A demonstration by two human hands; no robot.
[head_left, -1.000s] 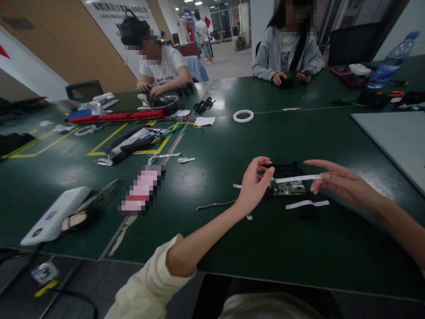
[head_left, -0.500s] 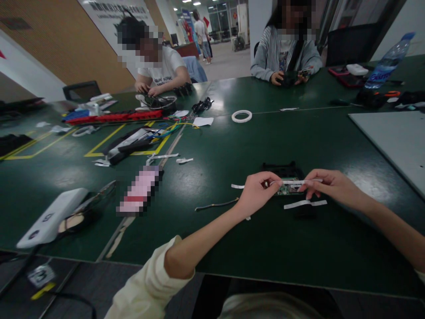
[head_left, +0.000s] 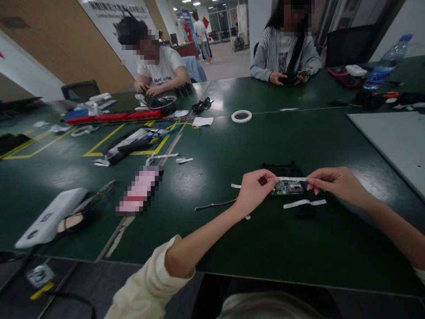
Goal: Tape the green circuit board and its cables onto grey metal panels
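A narrow strip of white tape is stretched between my two hands. My left hand pinches its left end between thumb and fingertips, and my right hand pinches the right end. Beneath the strip lies a green circuit board, with a black plastic frame just behind it. Nearer to me, a second white tape strip sticks to a small black piece. Left of my left hand a thin dark cable lies on the table, partly hidden by that hand.
A roll of white tape lies farther back on the green table. To the left are a phone and a white power bank. A pale board and a water bottle are at the right. Two people sit opposite.
My right hand has shifted its grip to the strip's right end, which no longer sticks out past its fingers. The strip is now taut, and more of the circuit board shows below it.
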